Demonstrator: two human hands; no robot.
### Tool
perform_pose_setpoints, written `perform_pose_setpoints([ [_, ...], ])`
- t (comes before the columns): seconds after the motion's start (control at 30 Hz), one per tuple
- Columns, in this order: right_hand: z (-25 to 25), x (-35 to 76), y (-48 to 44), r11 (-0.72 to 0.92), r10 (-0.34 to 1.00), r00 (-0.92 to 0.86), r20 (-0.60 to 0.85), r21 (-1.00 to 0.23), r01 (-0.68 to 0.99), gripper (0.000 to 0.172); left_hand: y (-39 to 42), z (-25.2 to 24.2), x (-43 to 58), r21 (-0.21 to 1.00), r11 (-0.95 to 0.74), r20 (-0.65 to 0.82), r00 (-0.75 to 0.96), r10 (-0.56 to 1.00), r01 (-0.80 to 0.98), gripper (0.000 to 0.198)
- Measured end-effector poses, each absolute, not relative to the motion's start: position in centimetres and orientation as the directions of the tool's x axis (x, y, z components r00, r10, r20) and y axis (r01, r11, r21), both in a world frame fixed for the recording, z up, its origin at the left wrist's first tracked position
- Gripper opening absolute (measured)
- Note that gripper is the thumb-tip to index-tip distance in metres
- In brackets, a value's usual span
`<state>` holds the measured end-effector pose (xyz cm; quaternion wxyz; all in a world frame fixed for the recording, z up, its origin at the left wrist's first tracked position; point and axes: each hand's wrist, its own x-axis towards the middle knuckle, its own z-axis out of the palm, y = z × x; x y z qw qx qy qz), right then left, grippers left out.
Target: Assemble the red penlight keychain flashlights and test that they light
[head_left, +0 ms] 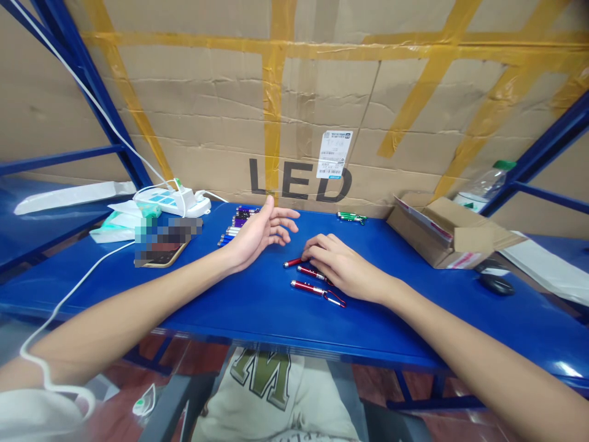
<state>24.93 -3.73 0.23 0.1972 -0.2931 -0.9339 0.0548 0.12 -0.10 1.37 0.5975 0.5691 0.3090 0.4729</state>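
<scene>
My left hand point(264, 233) is held over the blue table with fingers spread and nothing in it. Partly hidden behind it is a row of small blue, white, purple and black keychain flashlights point(225, 239). My right hand point(338, 261) rests low over the table with its fingers curled down on a red keychain flashlight point(292, 263), whose far end they cover. Just below it lies a second red flashlight point(310, 272), its right end hidden under the hand. Nearest the front edge, a third red flashlight point(307, 286) with a carabiner clip lies apart from my fingers.
Green flashlights point(352, 217) lie at the back. On the right are an open cardboard box point(442, 236), a black mouse point(497, 283) and a plastic bottle point(483, 184). On the left are a phone point(168, 255), a power strip point(170, 201) and a white cable point(55, 313). A large carton point(221, 123) stands behind.
</scene>
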Motion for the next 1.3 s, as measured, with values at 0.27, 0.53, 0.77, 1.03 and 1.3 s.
perform_pose_setpoints([
  [0.27, 0.42, 24.92, -3.55, 0.828, 0.560, -0.773, 0.297, -0.221, 0.515, 0.023, -0.11, 1.28, 0.10, 0.973, -0.102, 0.173, 0.364, 0.915, -0.207, 0.074],
  [0.53, 0.21, 25.03, -3.49, 0.774, 0.634, -0.721, 0.281, -0.230, 0.591, 0.011, -0.09, 1.35, 0.17, 0.975, -0.096, 0.165, 0.360, 0.918, -0.201, 0.072],
  [0.77, 0.25, 25.00, -3.62, 0.775, 0.631, -0.737, 0.243, -0.147, 0.615, 0.023, -0.03, 1.31, 0.13, 0.973, -0.086, 0.162, 0.364, 0.917, -0.215, 0.070],
  [1.03, 0.12, 25.08, -3.21, 0.797, 0.600, -0.756, 0.261, -0.119, 0.592, 0.031, 0.08, 1.14, 0.05, 0.970, -0.087, 0.170, 0.377, 0.910, -0.226, 0.072],
  [1.3, 0.20, 24.76, -3.65, 0.756, 0.650, -0.696, 0.306, -0.165, 0.633, 0.012, 0.00, 1.32, 0.08, 0.974, -0.086, 0.159, 0.365, 0.917, -0.208, 0.073],
])
